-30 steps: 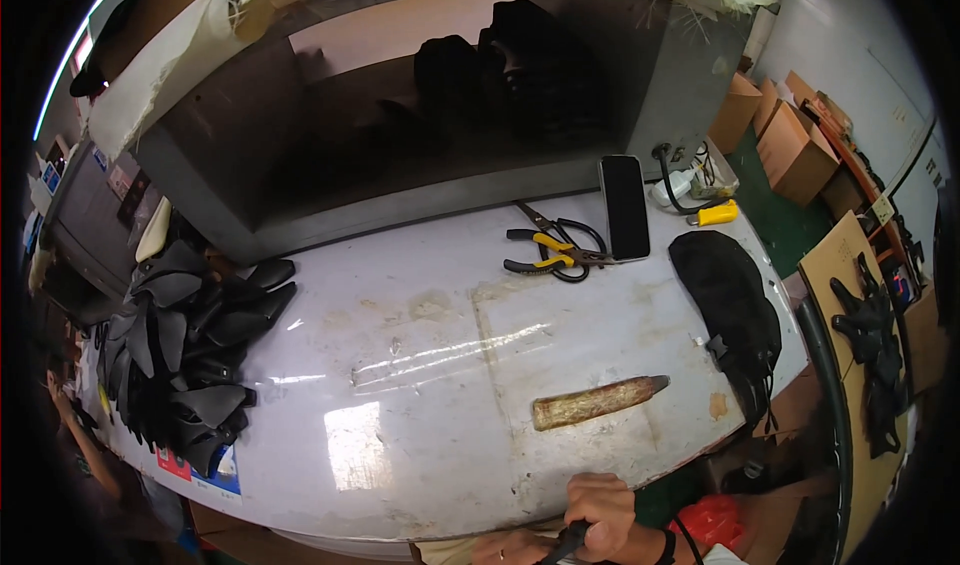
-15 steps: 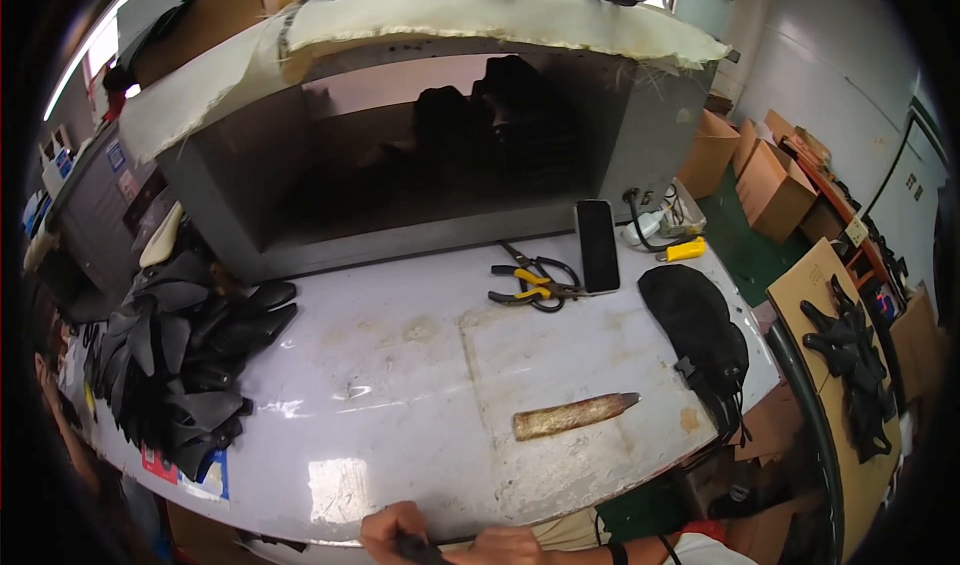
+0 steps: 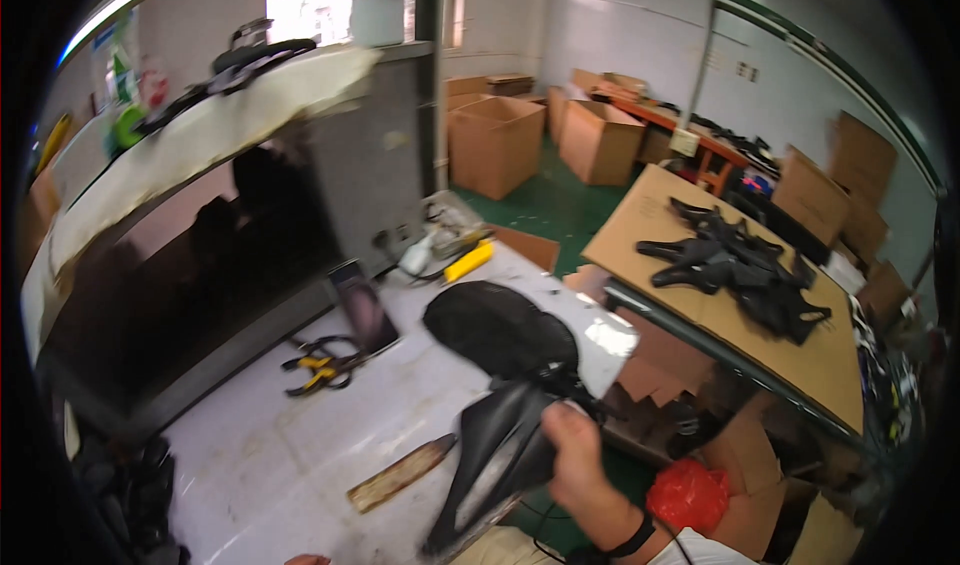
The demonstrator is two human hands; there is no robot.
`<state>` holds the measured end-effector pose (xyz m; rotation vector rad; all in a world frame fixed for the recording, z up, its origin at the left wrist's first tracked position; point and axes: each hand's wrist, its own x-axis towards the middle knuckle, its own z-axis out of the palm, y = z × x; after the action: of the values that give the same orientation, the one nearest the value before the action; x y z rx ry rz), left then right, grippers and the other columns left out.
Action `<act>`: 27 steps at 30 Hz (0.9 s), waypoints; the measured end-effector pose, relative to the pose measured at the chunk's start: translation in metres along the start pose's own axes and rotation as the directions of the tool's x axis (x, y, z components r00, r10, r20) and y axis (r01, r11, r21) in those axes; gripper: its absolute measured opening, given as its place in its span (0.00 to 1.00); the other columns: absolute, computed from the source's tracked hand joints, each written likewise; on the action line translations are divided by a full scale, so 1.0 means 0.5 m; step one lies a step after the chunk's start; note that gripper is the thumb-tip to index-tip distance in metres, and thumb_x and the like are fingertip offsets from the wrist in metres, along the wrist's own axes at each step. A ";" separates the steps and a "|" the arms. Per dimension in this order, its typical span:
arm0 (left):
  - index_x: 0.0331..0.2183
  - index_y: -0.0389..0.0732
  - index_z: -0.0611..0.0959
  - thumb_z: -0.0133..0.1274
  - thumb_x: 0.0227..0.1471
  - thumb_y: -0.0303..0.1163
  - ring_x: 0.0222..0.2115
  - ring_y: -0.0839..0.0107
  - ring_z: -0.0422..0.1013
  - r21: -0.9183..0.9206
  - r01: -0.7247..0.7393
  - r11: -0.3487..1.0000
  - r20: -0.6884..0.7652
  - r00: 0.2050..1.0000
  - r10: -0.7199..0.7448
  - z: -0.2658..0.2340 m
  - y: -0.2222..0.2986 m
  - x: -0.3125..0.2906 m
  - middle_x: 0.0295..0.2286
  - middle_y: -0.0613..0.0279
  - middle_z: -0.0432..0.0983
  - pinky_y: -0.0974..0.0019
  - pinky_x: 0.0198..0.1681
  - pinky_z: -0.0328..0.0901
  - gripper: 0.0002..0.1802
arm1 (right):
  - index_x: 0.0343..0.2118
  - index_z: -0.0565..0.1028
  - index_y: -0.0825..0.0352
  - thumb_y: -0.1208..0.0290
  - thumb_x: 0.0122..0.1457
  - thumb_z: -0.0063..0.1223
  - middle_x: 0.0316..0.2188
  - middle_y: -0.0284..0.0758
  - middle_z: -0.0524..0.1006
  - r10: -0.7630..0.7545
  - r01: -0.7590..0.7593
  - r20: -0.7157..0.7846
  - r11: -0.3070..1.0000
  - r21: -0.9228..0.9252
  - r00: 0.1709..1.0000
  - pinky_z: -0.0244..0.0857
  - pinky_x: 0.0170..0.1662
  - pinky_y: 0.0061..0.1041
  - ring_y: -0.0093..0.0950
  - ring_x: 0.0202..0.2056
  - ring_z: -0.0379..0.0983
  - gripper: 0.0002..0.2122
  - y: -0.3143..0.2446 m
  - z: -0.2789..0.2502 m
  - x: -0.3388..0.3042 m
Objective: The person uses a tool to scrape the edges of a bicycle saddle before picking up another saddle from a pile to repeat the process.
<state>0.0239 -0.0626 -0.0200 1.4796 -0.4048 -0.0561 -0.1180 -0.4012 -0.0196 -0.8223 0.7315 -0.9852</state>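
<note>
My right hand [image 3: 585,460] grips a black bicycle saddle [image 3: 490,455] by one end, thumb on top. The saddle is long, narrows toward the lower left, and has a slot along its middle. It hangs over the table's near edge, beside a worn wrapped tool [image 3: 400,475] with a dark tip lying on the table. Just a sliver of my left hand [image 3: 307,560] shows at the lower rim, its fingers hidden. Beyond the saddle lies a black cloth pouch [image 3: 500,330].
On the white table [image 3: 250,475] lie yellow-and-black pliers [image 3: 318,370] and a phone [image 3: 362,307]. A dark-fronted grey box [image 3: 180,255] stands behind. Several black saddles rest on the cardboard-topped table [image 3: 620,235] at right. A red bag [image 3: 688,495] sits below.
My view has swung right. My right hand has come up from the table's near edge and moved rightward with the saddle. My left hand has dropped almost out of view.
</note>
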 end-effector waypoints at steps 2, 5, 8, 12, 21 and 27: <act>0.43 0.31 0.79 0.44 0.69 0.50 0.39 0.62 0.75 -0.108 0.078 0.991 0.071 0.995 -0.071 0.002 0.004 0.008 0.40 0.51 0.77 0.60 0.44 0.71 0.27 | 0.53 0.74 0.65 0.72 0.69 0.51 0.45 0.28 0.78 -0.369 0.430 -0.298 0.886 0.175 0.880 0.69 0.49 0.24 0.22 0.44 0.75 0.12 -0.119 -0.047 0.049; 0.41 0.32 0.80 0.47 0.69 0.45 0.36 0.65 0.74 -0.040 0.135 0.990 0.160 0.979 -0.127 0.029 0.023 0.026 0.37 0.53 0.77 0.63 0.41 0.70 0.22 | 0.59 0.69 0.67 0.65 0.73 0.42 0.55 0.40 0.76 -0.590 0.666 -0.375 0.738 0.107 0.715 0.69 0.54 0.32 0.32 0.55 0.74 0.17 -0.216 -0.131 0.078; 0.38 0.33 0.81 0.50 0.67 0.38 0.34 0.68 0.73 0.085 0.132 0.988 0.188 0.971 -0.146 0.046 0.034 0.038 0.35 0.55 0.78 0.66 0.39 0.69 0.16 | 0.59 0.69 0.70 0.69 0.72 0.43 0.54 0.43 0.77 -0.606 0.600 -0.271 0.792 -0.113 0.748 0.70 0.52 0.32 0.36 0.54 0.76 0.16 -0.180 -0.153 0.094; 0.36 0.33 0.82 0.53 0.64 0.31 0.33 0.69 0.72 0.282 0.059 0.958 0.032 0.997 -0.071 -0.026 0.042 0.050 0.33 0.58 0.78 0.67 0.37 0.68 0.10 | 0.52 0.73 0.74 0.75 0.71 0.43 0.41 0.46 0.83 -0.421 0.417 0.044 0.870 -0.262 0.906 0.74 0.47 0.31 0.36 0.40 0.82 0.12 -0.089 -0.065 0.043; 0.59 0.38 0.72 0.65 0.44 0.26 0.60 0.39 0.60 0.954 0.289 0.085 -0.300 0.934 0.195 -0.493 -0.012 0.142 0.62 0.38 0.60 0.44 0.64 0.55 0.39 | 0.47 0.77 0.75 0.73 0.69 0.51 0.31 0.42 0.83 -0.182 0.444 0.559 0.813 -0.378 0.809 0.74 0.33 0.28 0.28 0.28 0.80 0.10 0.038 0.126 -0.128; 0.53 0.35 0.77 0.64 0.46 0.25 0.48 0.51 0.73 0.901 0.206 0.382 -0.352 0.862 0.365 -0.545 -0.011 0.121 0.52 0.44 0.71 0.54 0.52 0.68 0.30 | 0.49 0.77 0.76 0.74 0.70 0.52 0.30 0.42 0.83 -0.088 0.467 0.769 0.836 -0.289 0.633 0.76 0.34 0.29 0.29 0.28 0.80 0.11 0.098 0.195 -0.170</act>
<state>0.1626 0.1798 -0.0218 2.5220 -0.0187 0.7909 -0.0486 -0.2832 0.0001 -1.6916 0.1005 -0.6459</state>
